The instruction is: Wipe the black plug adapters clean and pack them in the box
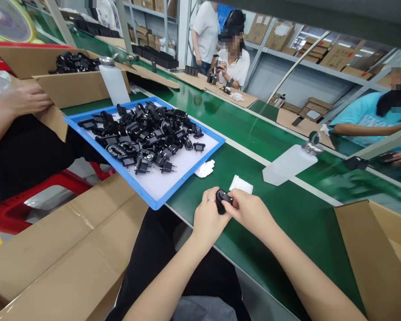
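Note:
Between my two hands, above the near edge of the green bench, is a small black plug adapter [223,196]. The fingers of my left hand [210,211], with a ring on one, close round its left side. My right hand [249,206] pinches it from the right. Just behind my hands lies a folded white cloth [241,184]. To the left, a blue-rimmed tray [157,201] holds a heap of black plug adapters [153,133], several with two pins showing. A crumpled white cloth [205,169] rests by the tray's right edge.
White dispenser bottles stand right [289,166] and back left [115,82]. A cardboard box [76,87] with black parts is at the left, near another person's hand [30,96]. An open carton [370,249] sits at right. Co-workers sit across the green bench [247,122].

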Motion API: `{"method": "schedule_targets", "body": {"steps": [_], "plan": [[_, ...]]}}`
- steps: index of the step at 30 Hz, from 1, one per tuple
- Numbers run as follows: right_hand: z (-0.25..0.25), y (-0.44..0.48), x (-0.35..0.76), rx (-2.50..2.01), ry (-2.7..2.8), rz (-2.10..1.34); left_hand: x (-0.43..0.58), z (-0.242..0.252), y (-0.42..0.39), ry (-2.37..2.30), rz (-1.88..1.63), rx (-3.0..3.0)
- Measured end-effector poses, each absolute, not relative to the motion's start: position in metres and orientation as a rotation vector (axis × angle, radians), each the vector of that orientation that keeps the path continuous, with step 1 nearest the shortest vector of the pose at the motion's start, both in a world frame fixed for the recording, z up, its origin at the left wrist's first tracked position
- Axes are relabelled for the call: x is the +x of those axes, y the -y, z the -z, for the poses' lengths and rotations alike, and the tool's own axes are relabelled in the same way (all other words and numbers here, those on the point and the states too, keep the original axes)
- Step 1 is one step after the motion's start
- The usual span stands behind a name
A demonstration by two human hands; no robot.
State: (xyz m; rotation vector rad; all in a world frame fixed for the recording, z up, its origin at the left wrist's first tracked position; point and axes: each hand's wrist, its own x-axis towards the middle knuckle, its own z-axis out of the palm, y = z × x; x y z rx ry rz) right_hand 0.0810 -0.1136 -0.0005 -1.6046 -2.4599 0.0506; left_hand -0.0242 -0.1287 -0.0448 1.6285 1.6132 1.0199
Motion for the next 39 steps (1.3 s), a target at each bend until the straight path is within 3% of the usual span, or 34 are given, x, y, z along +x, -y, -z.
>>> {"method": "schedule_targets", "body": {"steps": [18,27,39], "plan": [[0.001,0.113,0.075,-1.668,2.313,-0.220,-0.028,0.029,0.124,-1.659,-0.973,1.669],[-0.002,0.124,0.069,-1.724,2.429,0.357,-0.028,0.029,0.123,-1.611,-1.038,1.682],[-0.005,0.119,0.071,-1.740,2.473,0.075,-0.028,0.049,0.123,-1.498,-1.080,1.491]]}}
